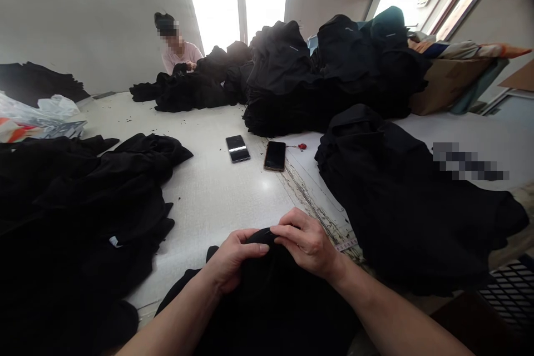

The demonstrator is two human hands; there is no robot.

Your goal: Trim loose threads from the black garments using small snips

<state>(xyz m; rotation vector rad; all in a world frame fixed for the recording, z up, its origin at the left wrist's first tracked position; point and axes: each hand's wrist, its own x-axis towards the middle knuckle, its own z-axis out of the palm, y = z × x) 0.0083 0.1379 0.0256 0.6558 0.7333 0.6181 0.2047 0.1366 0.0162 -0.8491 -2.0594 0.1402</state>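
Observation:
A black garment (pixel 275 311) hangs over the near table edge, its upper fold raised between my two hands. My left hand (pixel 231 256) is closed on the fold, thumb lying on top and fingers hidden beneath the cloth. At the same fold, my right hand (pixel 306 242) pinches the fabric between thumb and fingertips. Whether a thread or anything else small sits in that pinch is too fine to make out. To the left lies a heap of black garments (pixel 83 211); to the right, another black pile (pixel 400 194).
Two phones, one silver-edged (pixel 237 149) and one in a brown case (pixel 275 156) with a red charm (pixel 302 146), lie on the white table (pixel 208 189). Tall black garment stacks (pixel 283 78) stand behind, beside a cardboard box (pixel 446 80). A person (pixel 181 55) handles black cloth across the table.

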